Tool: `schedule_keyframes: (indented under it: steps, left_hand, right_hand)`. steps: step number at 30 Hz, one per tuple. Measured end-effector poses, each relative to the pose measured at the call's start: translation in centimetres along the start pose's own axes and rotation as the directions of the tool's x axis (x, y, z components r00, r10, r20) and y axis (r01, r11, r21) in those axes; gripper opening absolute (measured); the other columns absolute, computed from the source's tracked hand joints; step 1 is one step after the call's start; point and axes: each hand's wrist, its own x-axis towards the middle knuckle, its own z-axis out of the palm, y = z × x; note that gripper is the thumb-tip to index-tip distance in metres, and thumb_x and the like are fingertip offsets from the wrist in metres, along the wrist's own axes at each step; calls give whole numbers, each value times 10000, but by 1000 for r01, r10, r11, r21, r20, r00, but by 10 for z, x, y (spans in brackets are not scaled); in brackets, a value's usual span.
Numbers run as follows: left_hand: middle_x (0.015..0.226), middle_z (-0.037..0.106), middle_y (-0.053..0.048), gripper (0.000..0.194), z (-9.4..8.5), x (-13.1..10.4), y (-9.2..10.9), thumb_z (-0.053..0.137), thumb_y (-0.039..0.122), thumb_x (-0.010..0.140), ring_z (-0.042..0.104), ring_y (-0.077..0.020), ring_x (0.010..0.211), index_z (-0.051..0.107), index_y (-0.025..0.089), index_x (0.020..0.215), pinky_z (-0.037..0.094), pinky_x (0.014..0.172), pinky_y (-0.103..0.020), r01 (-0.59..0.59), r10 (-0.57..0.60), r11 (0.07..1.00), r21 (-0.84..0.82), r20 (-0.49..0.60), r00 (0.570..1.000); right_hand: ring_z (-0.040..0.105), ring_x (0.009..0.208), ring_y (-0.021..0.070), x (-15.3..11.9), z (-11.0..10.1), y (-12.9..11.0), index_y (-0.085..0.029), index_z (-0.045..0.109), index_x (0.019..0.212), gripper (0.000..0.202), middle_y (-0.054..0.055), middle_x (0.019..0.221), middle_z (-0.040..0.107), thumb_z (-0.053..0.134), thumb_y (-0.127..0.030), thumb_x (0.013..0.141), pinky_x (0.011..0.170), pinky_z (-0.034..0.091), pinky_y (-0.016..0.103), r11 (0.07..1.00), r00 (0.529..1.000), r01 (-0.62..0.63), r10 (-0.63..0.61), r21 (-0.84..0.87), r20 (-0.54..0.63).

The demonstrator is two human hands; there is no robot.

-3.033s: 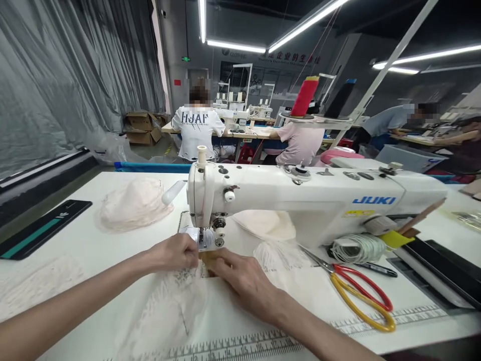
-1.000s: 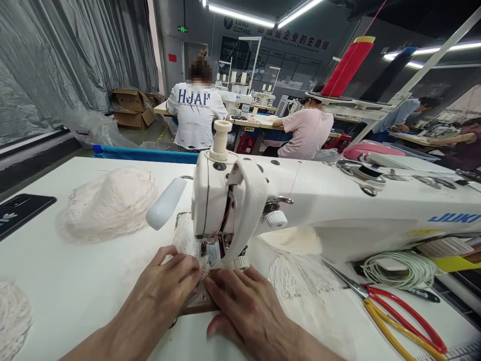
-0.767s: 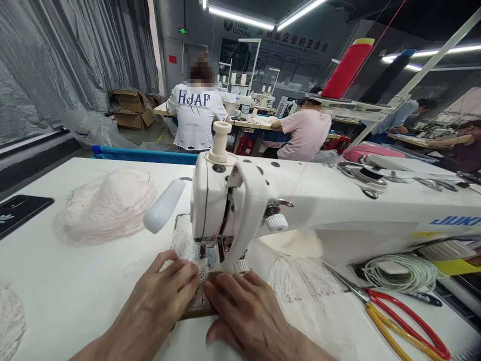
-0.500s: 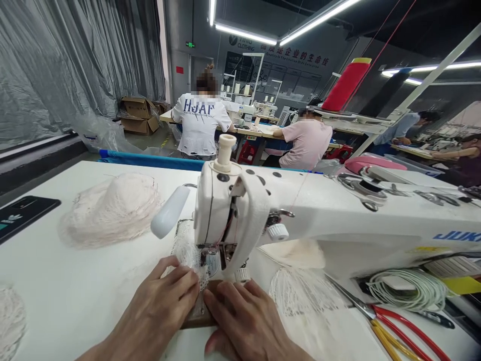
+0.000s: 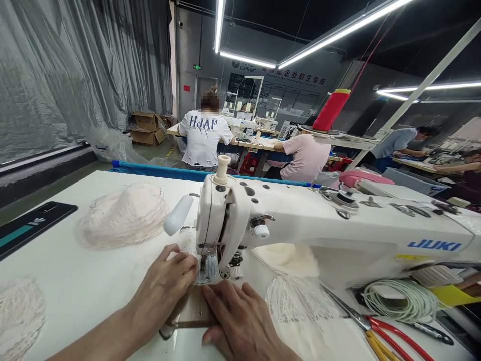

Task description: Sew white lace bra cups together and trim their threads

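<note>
A white sewing machine [image 5: 285, 215] stands before me, its presser foot [image 5: 203, 263] over the metal needle plate. Left of the foot, my left hand [image 5: 171, 278] has its fingers curled together on a strip of white lace [image 5: 188, 243], partly hidden by the hand and machine head. My right hand [image 5: 240, 313] lies palm down just in front of the needle plate, fingers stretched out and thumb apart, on the brown bed cover [image 5: 193, 308]. Any cloth beneath its palm is hidden. Beside it on the right spreads fringed cream lace [image 5: 289, 298].
A pile of pale lace [image 5: 126, 213] and another lace piece [image 5: 18, 318] lie left, near a black phone [image 5: 41, 223]. Red-handled scissors [image 5: 394, 336] and a coil of pale cord [image 5: 402, 301] are at right. Co-workers sit ahead, one in a white shirt [image 5: 205, 138].
The lace strip that ran between my hands by the foot no longer shows there, exposing the needle plate. My left hand stays beside the foot. The view has tilted up slightly.
</note>
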Motion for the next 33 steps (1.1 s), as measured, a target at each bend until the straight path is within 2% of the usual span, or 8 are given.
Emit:
schedule_keyframes:
  steps: [5,9,14,17,20,23,27,33]
  left_hand:
    - [679,537,23,279,1,3,-1,356,51,904,518,-141,650,538,181,737,373,788,-343,-4,5,997,79,-9,1000]
    - [740,581,-6,239,4,-7,13,411,17,852,548,-166,699,554,177,745,375,778,-362,21,-24,989,149,13,1000]
    - [697,600,19,167,-3,-27,36,522,179,878,564,-158,671,570,186,719,356,746,-337,19,-20,999,50,11,1000]
    - [774,642,37,196,-12,-30,30,509,316,913,591,-140,737,594,211,771,337,790,-320,30,-27,999,-32,83,996]
    - [889,674,37,243,-14,-28,19,460,414,928,599,-139,816,618,238,871,314,855,-318,2,-2,1000,-11,44,999]
    - [922,675,25,270,-8,-25,13,415,407,947,597,-147,828,624,239,920,317,874,-325,-14,14,1000,3,15,1000]
    - [976,677,13,249,-2,-21,9,424,393,947,602,-154,863,613,231,962,317,913,-329,-2,2,999,-32,-6,1000]
    - [919,680,25,198,4,-15,0,447,341,940,604,-166,910,602,226,981,331,928,-335,-24,26,999,22,-63,998]
  right_hand:
    - [537,621,173,0,-2,-2,-150,530,1058,575,77,870,601,162,-575,935,550,336,303,999,999,-31,30,21,24]
    - [527,631,169,2,-7,-9,-152,497,1136,526,83,912,597,192,-539,950,561,344,301,998,998,-43,40,48,50]
    - [547,711,185,0,-10,-14,-176,540,1057,488,76,915,599,225,-533,950,583,345,307,995,997,-28,20,96,77]
    - [531,686,183,-2,-9,-12,-179,568,966,479,72,899,597,261,-546,939,582,340,314,996,996,-54,49,67,78]
    - [526,691,183,-1,-10,-8,-165,559,1045,523,77,887,591,231,-557,935,591,353,319,996,996,-76,74,55,40]
    - [529,734,187,2,-11,-7,-161,526,1146,524,90,932,580,262,-558,930,606,374,315,997,997,-66,64,38,51]
    - [524,730,194,3,-8,-5,-169,544,1127,511,89,928,581,336,-578,902,619,403,322,996,993,-90,90,2,70]
    - [541,754,212,1,-2,2,-155,476,1237,573,123,984,581,258,-579,918,655,442,362,993,990,-111,114,-43,82]
